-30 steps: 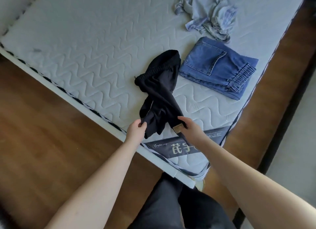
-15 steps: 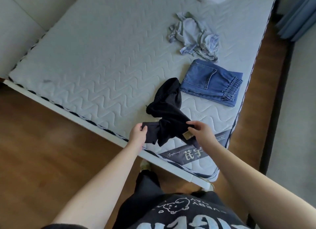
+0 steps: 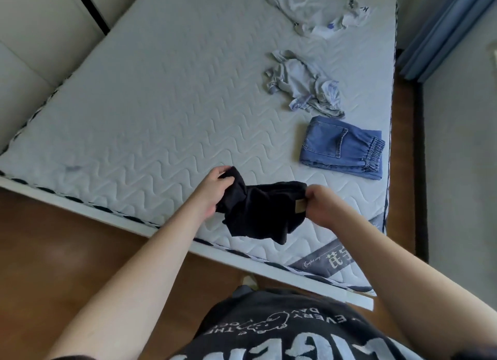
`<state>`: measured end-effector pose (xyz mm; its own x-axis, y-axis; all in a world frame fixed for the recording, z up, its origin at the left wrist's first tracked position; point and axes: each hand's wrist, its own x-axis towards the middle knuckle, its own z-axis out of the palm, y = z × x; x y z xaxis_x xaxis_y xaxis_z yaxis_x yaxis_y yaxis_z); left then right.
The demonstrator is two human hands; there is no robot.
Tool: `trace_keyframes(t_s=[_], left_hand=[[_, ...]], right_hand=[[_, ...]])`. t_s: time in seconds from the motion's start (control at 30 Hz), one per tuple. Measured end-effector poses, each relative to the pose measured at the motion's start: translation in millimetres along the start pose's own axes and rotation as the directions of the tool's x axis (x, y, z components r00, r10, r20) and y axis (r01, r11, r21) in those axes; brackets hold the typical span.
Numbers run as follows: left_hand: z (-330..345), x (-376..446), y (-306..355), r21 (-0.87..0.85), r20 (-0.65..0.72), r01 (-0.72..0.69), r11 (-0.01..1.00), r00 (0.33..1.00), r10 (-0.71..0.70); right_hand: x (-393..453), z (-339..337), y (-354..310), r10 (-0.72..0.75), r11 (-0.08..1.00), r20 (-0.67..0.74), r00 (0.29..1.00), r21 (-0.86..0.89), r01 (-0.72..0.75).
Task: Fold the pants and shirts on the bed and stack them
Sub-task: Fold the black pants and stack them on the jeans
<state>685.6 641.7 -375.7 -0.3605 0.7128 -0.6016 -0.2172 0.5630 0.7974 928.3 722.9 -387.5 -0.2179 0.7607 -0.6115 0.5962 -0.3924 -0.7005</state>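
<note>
A black pair of pants (image 3: 262, 212) hangs bunched in the air over the near edge of the bed. My left hand (image 3: 213, 191) grips its left end and my right hand (image 3: 321, 205) pinches its right end beside a small tan label. Folded blue jeans (image 3: 341, 147) lie flat on the mattress at the right. Beyond them lies a crumpled grey shirt (image 3: 302, 84), and a crumpled white shirt (image 3: 322, 13) sits near the far end.
The quilted grey mattress (image 3: 161, 104) fills most of the view, with bare room on its left half. Its white frame edge (image 3: 150, 230) runs along the near side above a wooden floor (image 3: 67, 257). Blue curtains (image 3: 443, 37) hang at the far right.
Both hands lifted the black pants off the mattress and pulled them apart between them. The camera tilted up, showing more of the bed and the white shirt.
</note>
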Motion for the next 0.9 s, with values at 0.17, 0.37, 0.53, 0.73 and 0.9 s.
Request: trace_keyframes(t_s=[0.17, 0.37, 0.53, 0.73, 0.9], left_hand=[[22, 1, 13, 0.148, 0.119, 0.088, 0.985, 0.987, -0.106], [52, 19, 33, -0.01, 0.227, 0.376, 0.927, 0.903, -0.364], [75, 28, 54, 0.296, 0.191, -0.03, 0.955, 0.981, -0.028], [78, 15, 101, 0.57, 0.422, -0.399, 0.718, 0.892, 0.161], [72, -6, 124, 0.707, 0.488, -0.588, 0.393, 0.808, 0.33]], right_hand=[[-10, 5, -51, -0.078, 0.908, 0.11, 0.991, 0.418, 0.024], [-20, 11, -68, -0.201, 0.841, 0.332, 0.921, 0.541, -0.011], [-17, -20, -38, -0.277, 0.904, 0.321, 0.905, 0.406, 0.133], [21, -68, -11, -0.05, 0.766, 0.195, 0.98, 0.637, -0.087], [45, -54, -33, 0.154, 0.68, 0.361, 0.92, 0.637, -0.364]])
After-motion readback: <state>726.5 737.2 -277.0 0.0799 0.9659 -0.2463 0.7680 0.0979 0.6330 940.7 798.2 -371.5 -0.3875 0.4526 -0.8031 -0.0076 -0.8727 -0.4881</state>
